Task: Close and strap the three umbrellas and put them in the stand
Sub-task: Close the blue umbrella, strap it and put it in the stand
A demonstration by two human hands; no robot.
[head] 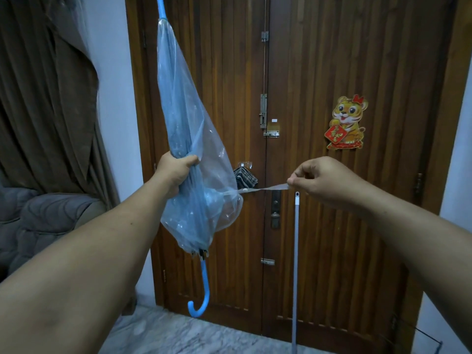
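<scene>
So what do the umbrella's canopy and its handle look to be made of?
Umbrella canopy: thin clear plastic film, blue-tinted and glossy; the door shows through its loose folds. Handle: smooth light-blue, probably moulded plastic with an even sheen.

One umbrella (184,139), two hands, one tiger sticker (346,123), one pole (295,264).

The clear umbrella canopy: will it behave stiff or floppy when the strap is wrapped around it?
Probably floppy: the canopy billows loose below the left hand. Its glossy plastic may slip. The strap, pinched by the right hand, looks thin and limp.
</scene>
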